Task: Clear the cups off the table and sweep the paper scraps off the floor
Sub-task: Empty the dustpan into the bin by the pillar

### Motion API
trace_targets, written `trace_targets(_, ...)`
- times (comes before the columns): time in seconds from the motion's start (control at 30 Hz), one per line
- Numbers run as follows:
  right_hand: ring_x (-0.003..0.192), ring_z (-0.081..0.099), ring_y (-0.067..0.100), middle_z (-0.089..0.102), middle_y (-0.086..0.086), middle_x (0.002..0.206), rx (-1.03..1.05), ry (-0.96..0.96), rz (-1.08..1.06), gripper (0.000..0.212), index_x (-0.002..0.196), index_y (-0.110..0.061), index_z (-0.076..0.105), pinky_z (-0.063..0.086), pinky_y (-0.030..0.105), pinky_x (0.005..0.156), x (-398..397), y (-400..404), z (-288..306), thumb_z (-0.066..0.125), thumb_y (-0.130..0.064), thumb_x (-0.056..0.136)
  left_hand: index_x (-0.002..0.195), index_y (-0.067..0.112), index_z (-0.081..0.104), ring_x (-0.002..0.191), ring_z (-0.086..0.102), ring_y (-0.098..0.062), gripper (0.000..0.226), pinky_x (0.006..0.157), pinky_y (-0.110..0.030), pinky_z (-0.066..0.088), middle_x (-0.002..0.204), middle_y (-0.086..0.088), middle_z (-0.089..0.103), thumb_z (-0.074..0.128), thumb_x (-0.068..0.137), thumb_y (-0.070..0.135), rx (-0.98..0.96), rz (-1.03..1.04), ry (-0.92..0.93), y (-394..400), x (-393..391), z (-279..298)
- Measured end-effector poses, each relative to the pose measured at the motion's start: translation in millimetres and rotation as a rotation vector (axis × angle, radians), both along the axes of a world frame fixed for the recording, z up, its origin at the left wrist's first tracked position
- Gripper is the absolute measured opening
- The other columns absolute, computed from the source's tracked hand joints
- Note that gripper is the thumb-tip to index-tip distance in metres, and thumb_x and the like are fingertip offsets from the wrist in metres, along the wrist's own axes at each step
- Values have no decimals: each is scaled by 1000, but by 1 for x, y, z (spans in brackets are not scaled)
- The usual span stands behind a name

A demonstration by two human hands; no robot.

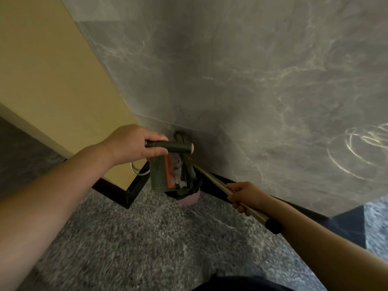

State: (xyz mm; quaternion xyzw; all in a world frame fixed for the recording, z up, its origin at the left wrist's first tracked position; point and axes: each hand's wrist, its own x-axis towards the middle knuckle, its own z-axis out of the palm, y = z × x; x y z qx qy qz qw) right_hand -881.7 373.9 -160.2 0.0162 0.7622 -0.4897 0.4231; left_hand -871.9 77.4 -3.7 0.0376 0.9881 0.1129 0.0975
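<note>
Nearest, a metal broom handle (pixel 237 199) is gripped by the right hand (pixel 245 196), fingers curled round it just above its black end cap. Farther off, the green dustpan handle (pixel 174 144) is held in the closed fingers of the left hand (pixel 136 145). Below it the green dustpan (pixel 159 175) is hung over a pink bin (pixel 190 199) against the grey marble wall (pixel 252 80), with white paper scraps (pixel 177 176) seen inside the pan.

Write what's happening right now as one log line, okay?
left hand: grips dustpan handle | right hand: grips broom pole | dustpan: holds paper scraps, tipped over pink bin
</note>
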Motion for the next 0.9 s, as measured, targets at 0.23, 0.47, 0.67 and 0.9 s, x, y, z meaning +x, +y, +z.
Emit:
trace_targets(0.23,34,44,7,51,10,63,-12,-7,47,49,137,-12,49,36,16,37,-5,29,1,51,4,91,105,50,68,86,61,-4,24,73,-27,48,97,24,68,69,81,50,-69,-43,-50,32,-19,5)
trace_targets(0.47,32,44,6,48,7,58,-7,-43,67,34,118,2,60,38,17,38,-1,58,-4,48,6,86,106,47,68,77,58,-4,24,64,-24,43,82,27,62,64,83,53,-168,-150,-45,70,-45,5)
trace_targets(0.67,34,44,5,50,7,60,-11,-51,60,43,128,-5,57,40,17,38,-11,68,-7,47,5,87,110,42,68,73,54,-1,27,60,-16,35,79,31,55,65,84,49,-213,-181,-58,86,-57,-1)
trace_targets(0.9,33,44,5,50,5,59,-31,-57,84,43,127,-5,58,40,17,38,-18,76,-9,49,5,86,106,43,70,68,53,2,22,59,-21,39,79,25,62,66,84,48,-202,-164,-43,91,-67,-2)
